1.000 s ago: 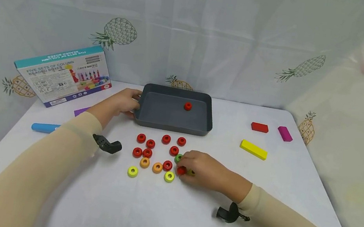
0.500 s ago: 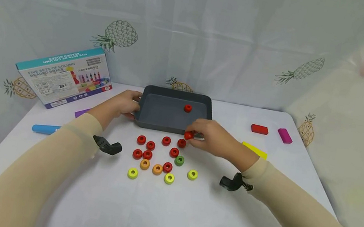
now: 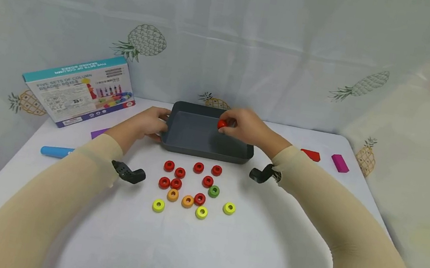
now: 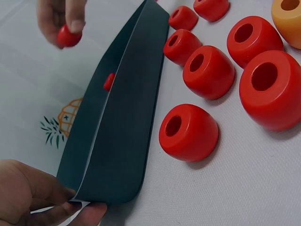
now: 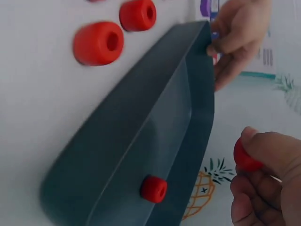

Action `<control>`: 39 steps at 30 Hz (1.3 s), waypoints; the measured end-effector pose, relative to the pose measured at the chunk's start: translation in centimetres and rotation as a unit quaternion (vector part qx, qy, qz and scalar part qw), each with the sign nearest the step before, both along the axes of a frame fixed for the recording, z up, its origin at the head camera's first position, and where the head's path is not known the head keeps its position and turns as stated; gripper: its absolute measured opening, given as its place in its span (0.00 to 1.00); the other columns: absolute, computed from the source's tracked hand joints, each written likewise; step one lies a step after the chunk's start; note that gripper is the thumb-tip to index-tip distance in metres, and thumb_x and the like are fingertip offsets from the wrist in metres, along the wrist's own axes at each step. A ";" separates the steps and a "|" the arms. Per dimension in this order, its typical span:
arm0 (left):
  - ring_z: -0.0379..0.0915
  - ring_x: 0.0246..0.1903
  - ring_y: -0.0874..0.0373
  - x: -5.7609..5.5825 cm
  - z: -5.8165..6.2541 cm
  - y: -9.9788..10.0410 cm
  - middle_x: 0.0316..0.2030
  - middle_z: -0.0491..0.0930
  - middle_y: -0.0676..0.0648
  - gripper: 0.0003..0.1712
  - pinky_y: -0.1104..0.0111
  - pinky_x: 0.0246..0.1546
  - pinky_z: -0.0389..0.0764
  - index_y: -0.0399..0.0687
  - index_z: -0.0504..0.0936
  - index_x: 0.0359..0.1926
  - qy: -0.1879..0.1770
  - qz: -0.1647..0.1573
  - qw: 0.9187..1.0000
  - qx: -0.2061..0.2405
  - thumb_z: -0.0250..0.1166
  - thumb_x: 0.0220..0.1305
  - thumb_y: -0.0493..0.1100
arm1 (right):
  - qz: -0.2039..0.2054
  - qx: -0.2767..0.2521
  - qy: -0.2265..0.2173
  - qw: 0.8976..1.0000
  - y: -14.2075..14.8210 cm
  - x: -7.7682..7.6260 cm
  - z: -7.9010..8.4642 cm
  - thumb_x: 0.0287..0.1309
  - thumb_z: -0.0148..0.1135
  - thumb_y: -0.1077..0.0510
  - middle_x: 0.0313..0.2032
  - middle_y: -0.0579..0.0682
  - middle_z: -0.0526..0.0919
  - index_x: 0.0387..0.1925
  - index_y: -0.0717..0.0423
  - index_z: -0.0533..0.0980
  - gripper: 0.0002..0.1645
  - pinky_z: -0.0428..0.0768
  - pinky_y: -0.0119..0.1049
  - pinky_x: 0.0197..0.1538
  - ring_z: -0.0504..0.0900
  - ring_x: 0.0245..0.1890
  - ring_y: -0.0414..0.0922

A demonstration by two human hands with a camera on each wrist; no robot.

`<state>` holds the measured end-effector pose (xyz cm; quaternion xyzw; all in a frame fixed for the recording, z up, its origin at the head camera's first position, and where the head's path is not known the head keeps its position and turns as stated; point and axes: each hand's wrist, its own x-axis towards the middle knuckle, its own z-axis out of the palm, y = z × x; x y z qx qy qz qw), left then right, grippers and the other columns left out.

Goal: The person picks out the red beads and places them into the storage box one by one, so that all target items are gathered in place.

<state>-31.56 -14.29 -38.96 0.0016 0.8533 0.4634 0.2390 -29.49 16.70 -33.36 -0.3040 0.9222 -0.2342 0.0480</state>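
Note:
My left hand (image 3: 149, 122) holds the left end of a dark grey tray (image 3: 198, 135), its fingers and thumb at the rim in the left wrist view. Between thumb and fingers, my right hand (image 3: 247, 126) pinches a red bead (image 5: 245, 156) above the tray. Inside the tray lies another red bead (image 5: 154, 189), which the right hand's bead hides in the head view. Scattered in front of the tray are several red beads (image 3: 199, 167), two orange beads (image 3: 188, 201), a green bead (image 3: 214, 191) and three yellow-green beads (image 3: 229, 208), each with a hole.
A printed cardboard box (image 3: 80, 90) leans at the back left. Near it lie a blue rod (image 3: 55, 151) and a purple block (image 3: 98, 133), both partly behind the left arm. To the right are a red block (image 3: 311, 155) and a magenta block (image 3: 339, 163).
My right hand has picked up a red bead from the loose beads and carried it back and up over the tray. Its arm now covers the yellow block. The left hand has stayed at the tray.

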 end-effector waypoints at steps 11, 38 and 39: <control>0.73 0.58 0.41 0.2 0.3 0.0 0.74 0.61 0.38 0.43 0.57 0.48 0.86 0.47 0.53 0.80 -0.004 0.001 1.000 0.000 0.57 0.67 0.33 | -0.036 -0.011 -0.038 0.999 -1.1 -4.6 -2.0 0.62 0.70 0.52 0.46 0.50 0.86 0.50 0.55 0.83 0.17 0.82 0.43 0.50 0.83 0.45 0.46; 0.73 0.57 0.42 0.4 0.2 0.2 0.74 0.61 0.38 0.43 0.58 0.47 0.87 0.48 0.53 0.80 0.003 0.003 1.000 -0.002 0.58 0.68 0.34 | -0.039 0.027 -0.029 0.998 -1.7 -6.8 -4.8 0.68 0.64 0.50 0.56 0.55 0.83 0.59 0.59 0.80 0.24 0.78 0.47 0.62 0.79 0.56 0.50; 0.73 0.57 0.42 0.4 0.2 0.2 0.74 0.62 0.38 0.43 0.58 0.47 0.86 0.48 0.53 0.80 0.003 0.005 1.000 -0.001 0.58 0.68 0.34 | -0.038 0.022 -0.027 0.999 -1.7 -6.6 -4.6 0.68 0.64 0.50 0.56 0.55 0.83 0.59 0.59 0.80 0.24 0.78 0.47 0.62 0.79 0.56 0.50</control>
